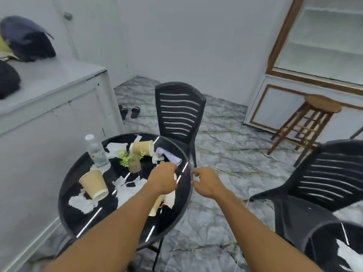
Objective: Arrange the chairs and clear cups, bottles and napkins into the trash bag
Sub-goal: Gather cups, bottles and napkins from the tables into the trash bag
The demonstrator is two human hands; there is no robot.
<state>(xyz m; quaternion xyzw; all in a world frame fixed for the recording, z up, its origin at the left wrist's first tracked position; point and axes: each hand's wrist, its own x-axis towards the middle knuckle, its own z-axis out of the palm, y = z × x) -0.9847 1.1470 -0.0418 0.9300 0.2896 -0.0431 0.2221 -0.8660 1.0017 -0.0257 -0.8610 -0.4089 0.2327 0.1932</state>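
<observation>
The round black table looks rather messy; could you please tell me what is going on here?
A person is clearing up. The left hand and right hand reach over the table's right edge with fingers curled; blur hides what they hold. On the table lie tipped paper cups and crumpled napkins, with an upright water bottle and a small plant. The far chair stands behind it, the near chair off to the right.

The left hand [164, 179] and right hand [206, 182] curl near the table's [82, 222] right edge, perhaps pinching something blurred.
</observation>
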